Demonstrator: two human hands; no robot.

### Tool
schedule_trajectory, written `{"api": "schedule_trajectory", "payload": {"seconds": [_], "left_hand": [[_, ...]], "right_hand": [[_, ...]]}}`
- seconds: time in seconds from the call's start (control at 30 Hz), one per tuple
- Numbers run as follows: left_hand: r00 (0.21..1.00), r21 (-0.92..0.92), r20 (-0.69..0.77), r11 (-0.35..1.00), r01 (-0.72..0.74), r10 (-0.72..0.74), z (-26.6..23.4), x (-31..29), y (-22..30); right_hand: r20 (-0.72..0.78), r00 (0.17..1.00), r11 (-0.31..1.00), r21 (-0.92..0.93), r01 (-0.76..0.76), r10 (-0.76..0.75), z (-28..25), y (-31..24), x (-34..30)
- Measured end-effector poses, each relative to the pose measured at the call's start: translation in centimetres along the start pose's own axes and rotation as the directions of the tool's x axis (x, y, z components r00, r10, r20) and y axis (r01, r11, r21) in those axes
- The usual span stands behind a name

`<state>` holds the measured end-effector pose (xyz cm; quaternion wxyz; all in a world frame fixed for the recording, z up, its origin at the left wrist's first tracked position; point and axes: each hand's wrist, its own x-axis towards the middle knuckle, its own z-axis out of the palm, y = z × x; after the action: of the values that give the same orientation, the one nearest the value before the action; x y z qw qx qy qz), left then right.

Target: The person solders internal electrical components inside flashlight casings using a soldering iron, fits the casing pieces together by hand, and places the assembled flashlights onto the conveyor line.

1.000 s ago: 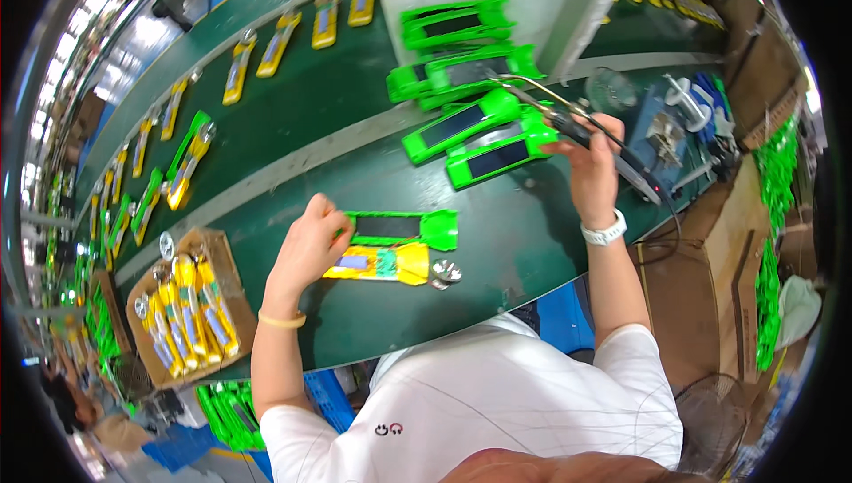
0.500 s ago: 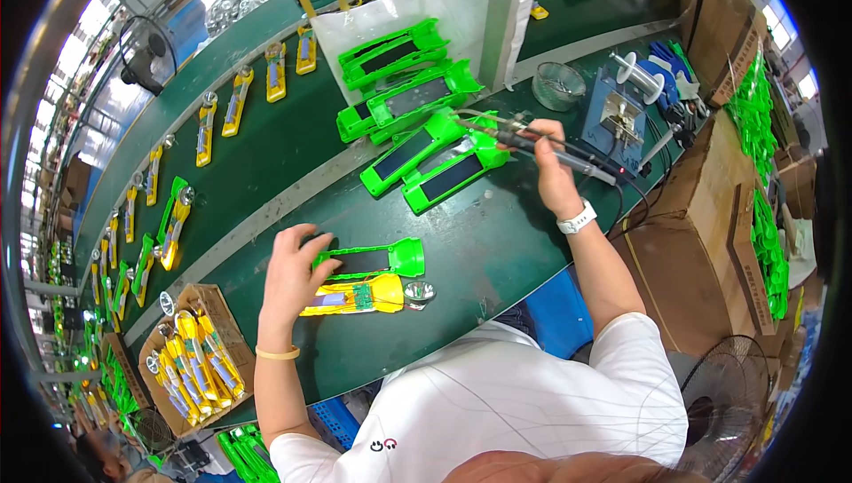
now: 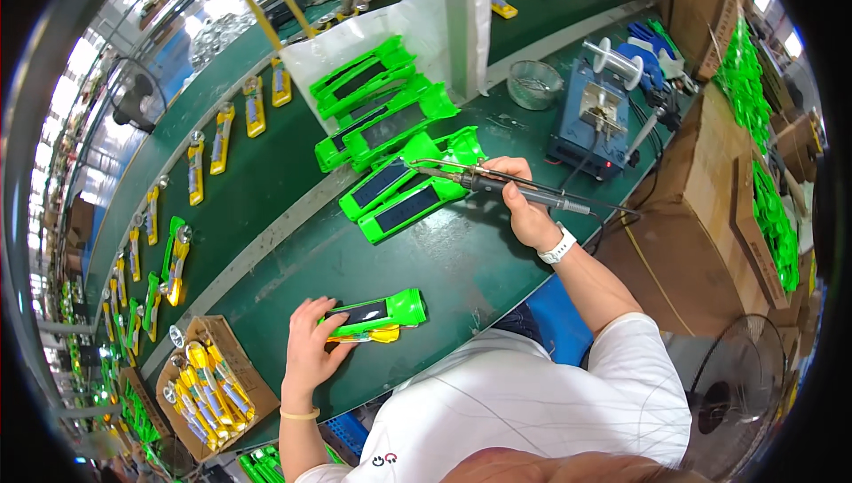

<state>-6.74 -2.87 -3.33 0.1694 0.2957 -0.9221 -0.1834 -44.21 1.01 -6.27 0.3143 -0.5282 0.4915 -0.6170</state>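
Observation:
My left hand [image 3: 312, 341] grips the left end of a green plastic flashlight casing [image 3: 404, 307], its dark panel facing up. Beneath the casing a yellow flashlight half [image 3: 383, 335] shows only along its near edge; most of it is covered. My right hand [image 3: 525, 208] is closed round a soldering iron [image 3: 497, 185], held above the bench with its thin tip pointing left. Just under that tip lie green casings with dark panels [image 3: 406, 210], and more green casings [image 3: 390, 128] are piled behind them.
A cardboard box of yellow flashlight halves [image 3: 213, 385] stands at the left. Yellow pieces line a green conveyor [image 3: 266, 159]. A glass bowl [image 3: 535, 83], a blue soldering station [image 3: 586, 119] with a wire spool and cables, and large cartons [image 3: 683, 225] are at the right; a post [image 3: 468, 21] rises behind.
The green casing now lies over the yellow half, panel up, with my left hand on its end. My right hand and soldering iron have shifted left and nearer in the picture.

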Motion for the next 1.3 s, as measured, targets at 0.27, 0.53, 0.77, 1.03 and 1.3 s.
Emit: {"api": "schedule_trajectory", "payload": {"seconds": [0.27, 0.53, 0.77, 1.03, 1.3], "left_hand": [[0.808, 0.0, -0.494, 0.929, 0.37, -0.322, -0.5, 3.7, -8.5], [0.712, -0.033, -0.346, 0.766, 0.642, -0.611, -4.6, 8.9, -25.4], [0.613, -0.015, 0.056, 0.613, 0.79, -0.788, -9.6, 15.7, -31.4], [0.59, 0.249, -0.35, 0.534, 0.808, -0.728, -4.3, 20.6, -36.6], [0.628, 0.01, -0.578, 0.765, 0.644, -0.521, -7.3, 18.2, -25.4]], "right_hand": [[0.082, 0.988, 0.96, 0.237, -0.147, 0.131, 1.6, 1.0, -1.2], [0.171, 0.977, 0.827, 0.525, -0.2, 0.127, 5.6, 1.0, -0.8], [0.035, 0.992, 0.945, 0.31, 0.107, -0.124, 5.7, 2.7, -0.9], [0.076, 0.996, 0.938, 0.347, 0.017, -0.046, 5.8, 3.0, -0.5], [0.093, 0.995, 0.923, 0.384, -0.012, -0.026, 6.3, 2.3, -0.2]]}}
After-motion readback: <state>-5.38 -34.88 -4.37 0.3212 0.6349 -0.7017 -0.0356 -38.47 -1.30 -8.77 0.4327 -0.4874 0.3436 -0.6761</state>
